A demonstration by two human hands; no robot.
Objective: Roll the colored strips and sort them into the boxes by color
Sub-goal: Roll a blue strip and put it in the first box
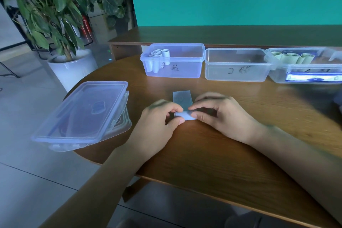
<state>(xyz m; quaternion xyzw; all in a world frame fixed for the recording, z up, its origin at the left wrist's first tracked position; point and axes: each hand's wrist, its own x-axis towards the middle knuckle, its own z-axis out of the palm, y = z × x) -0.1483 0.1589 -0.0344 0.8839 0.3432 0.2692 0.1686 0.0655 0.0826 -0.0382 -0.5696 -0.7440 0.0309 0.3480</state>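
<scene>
Both hands on one pale blue strip (182, 104), lying on the wooden table (212, 150) just in front of the middle box (237, 65). Left hand (159, 118) pinches the near, rolled-up end with thumb and curled fingers; right hand (220, 113) pinches the same end from the other side. Far end of the strip lies flat on the table, pointing toward the boxes; faint print on it, unreadable

Relative to the middle box:
- it looks to hold no rolls, dark handwriting on its front wall
- left box (174, 60) touching or nearly touching its left side; several pale blue rolls (159, 59) standing upright in that box's left end, handwriting on the front
- right box (303, 68) against its right side, blurred; greenish rolls (294, 57) lying in it, blue-white label on the front
- stack of lids (83, 114) well to the left and nearer the person, overhanging the table edge
- potted plant (61, 24) in a white pot on the floor, further left, beyond the table
</scene>
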